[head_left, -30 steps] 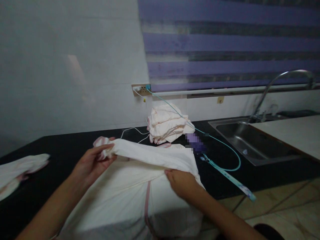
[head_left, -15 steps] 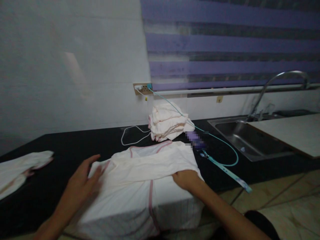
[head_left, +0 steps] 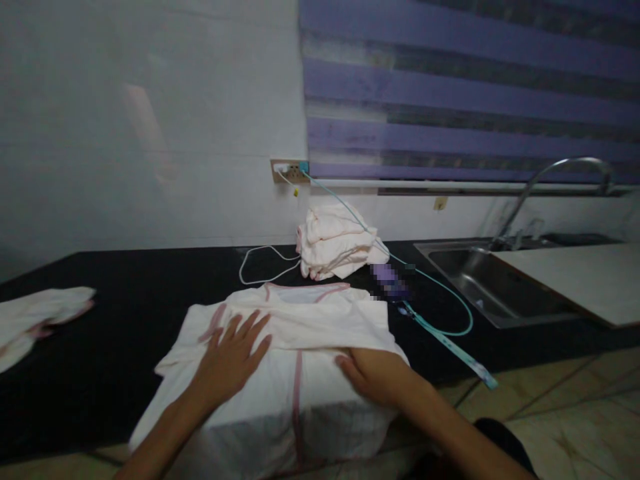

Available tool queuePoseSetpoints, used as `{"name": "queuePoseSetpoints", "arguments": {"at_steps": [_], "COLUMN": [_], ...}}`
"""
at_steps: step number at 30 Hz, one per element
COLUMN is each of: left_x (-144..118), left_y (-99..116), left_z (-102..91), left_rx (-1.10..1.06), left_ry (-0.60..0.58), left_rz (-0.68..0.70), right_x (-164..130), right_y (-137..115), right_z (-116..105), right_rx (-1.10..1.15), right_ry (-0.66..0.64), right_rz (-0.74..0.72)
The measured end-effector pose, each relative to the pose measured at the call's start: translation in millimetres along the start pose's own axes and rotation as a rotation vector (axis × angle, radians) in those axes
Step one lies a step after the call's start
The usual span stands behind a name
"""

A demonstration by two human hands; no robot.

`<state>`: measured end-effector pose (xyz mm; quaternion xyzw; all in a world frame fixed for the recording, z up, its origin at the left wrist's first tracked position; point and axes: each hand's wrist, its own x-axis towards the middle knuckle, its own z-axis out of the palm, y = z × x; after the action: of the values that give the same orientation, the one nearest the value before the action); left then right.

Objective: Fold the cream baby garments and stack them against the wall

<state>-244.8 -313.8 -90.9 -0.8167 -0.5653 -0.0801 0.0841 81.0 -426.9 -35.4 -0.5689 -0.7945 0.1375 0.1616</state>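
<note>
A white long-sleeved garment (head_left: 260, 387) with pink trim lies spread on the black counter, its lower part hanging over the front edge. One sleeve (head_left: 320, 327) is laid across its chest. My left hand (head_left: 233, 357) rests palm down on the garment's left side, fingers spread and holding nothing. At the right, my right hand (head_left: 373, 373) reaches under the sleeve's lower edge. Its thumb shows, while the cloth hides the other fingers, so their grip cannot be made out.
Behind the garment sits a pile of folded white clothes (head_left: 340, 243). A phone (head_left: 393, 281) with a teal strap lies to the right, near a charging cable (head_left: 450, 293). Farther right are a sink (head_left: 480, 280) and white board (head_left: 575, 273). Another white garment (head_left: 40, 317) lies left.
My left hand has moved right and forward from the garment's left edge and now lies flat on it. The right hand's thumb has come out below the sleeve's edge.
</note>
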Motion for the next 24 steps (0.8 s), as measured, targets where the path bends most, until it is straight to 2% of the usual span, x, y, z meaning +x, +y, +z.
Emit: {"name": "queuePoseSetpoints", "arguments": {"at_steps": [3,5,6,9,11,13,15,18,21,24], "left_x": [-1,-3,-3,-3,-3,-2,-2,-1,-1,-1], "left_y": [-5,-7,-7,-4,-2,-1,-4,-13,-24,-30], "left_z": [7.9,10.5,10.3,6.4,4.1,3.9,5.5,7.4,7.3,8.3], "left_rx": [0.049,0.050,0.041,0.000,-0.018,-0.024,-0.029,-0.060,-0.096,-0.109], "left_ry": [0.036,0.053,0.056,0.061,0.058,0.055,0.047,0.029,0.018,0.015], "left_rz": [0.074,0.100,0.096,0.051,0.044,0.050,0.055,0.070,0.133,0.150], "right_x": [-10,-11,-9,0,8,14,18,22,30,43], "right_y": [-4,-2,-1,4,8,15,29,59,85,90], "right_z": [-6,-8,-7,-1,8,18,26,23,1,-19], "right_rx": [0.017,0.095,0.139,0.161,0.045,-0.107,-0.210,-0.255,-0.250,-0.228], "right_ry": [-0.029,0.023,0.095,0.369,0.425,0.380,0.317,0.231,0.166,0.194], "right_rz": [-0.286,-0.388,-0.366,-0.166,-0.018,0.124,0.183,0.080,-0.046,-0.074]}}
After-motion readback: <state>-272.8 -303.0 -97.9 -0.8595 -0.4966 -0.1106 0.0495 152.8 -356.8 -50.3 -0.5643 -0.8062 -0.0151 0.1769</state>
